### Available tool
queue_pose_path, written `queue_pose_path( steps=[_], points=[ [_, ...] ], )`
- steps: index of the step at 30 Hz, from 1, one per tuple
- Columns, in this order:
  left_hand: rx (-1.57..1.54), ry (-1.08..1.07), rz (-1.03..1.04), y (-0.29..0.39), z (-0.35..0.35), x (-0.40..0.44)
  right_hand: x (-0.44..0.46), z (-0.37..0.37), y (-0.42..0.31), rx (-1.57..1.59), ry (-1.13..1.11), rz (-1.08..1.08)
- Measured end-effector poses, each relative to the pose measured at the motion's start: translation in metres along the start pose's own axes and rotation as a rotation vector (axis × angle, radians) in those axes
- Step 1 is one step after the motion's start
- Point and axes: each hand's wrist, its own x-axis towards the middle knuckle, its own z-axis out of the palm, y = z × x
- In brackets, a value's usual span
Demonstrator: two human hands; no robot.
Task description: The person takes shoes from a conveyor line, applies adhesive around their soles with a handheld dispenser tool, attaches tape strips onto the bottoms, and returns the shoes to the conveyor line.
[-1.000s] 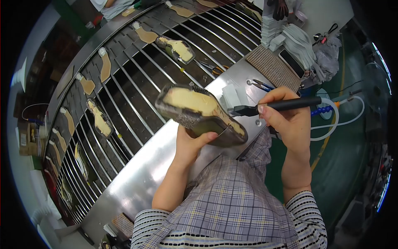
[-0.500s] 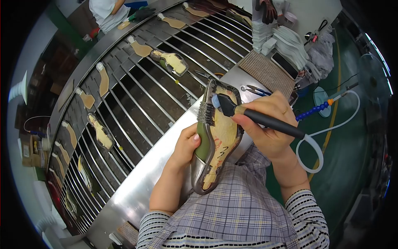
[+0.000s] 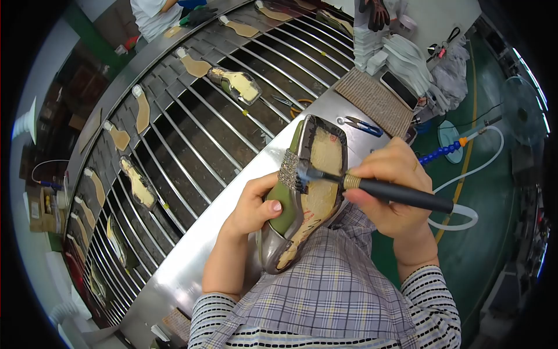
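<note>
Because the shoe (image 3: pixel 317 200) looks stiff, its green side (image 3: pixel 281 210) seems a sound hold, where the left hand (image 3: pixel 251 210) clamps it while the right hand (image 3: pixel 402 173) grips a brush (image 3: pixel 404 195).

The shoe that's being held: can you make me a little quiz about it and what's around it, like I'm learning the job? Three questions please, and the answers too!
1. True or false: the left hand holds the shoe with its bottom showing.

2. Pick one. The right hand is holding:
A) a phone
B) a black-handled tool
C) a pair of scissors

3. What pattern is on the apron?

Key:
1. True.
2. B; its tip is over the bottom of the shoe.
3. Checks, made of crossing lines.
</note>
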Motion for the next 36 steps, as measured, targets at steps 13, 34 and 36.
queue_pose_path(
  steps=[13, 34, 36],
  points=[
    [0.032, 0.001, 0.019, 0.005, 0.001, 0.006, 0.003, -0.012, -0.004, 0.182, -0.162, 0.066],
    [0.075, -0.015, 0.009, 0.024, 0.008, 0.018, 0.002, -0.014, 0.005, 0.057, -0.054, 0.017],
    [0.067, -0.045, 0.02, 0.024, 0.005, 0.02, 0.0, -0.015, 0.005, 0.064, -0.061, 0.016]
  ],
)
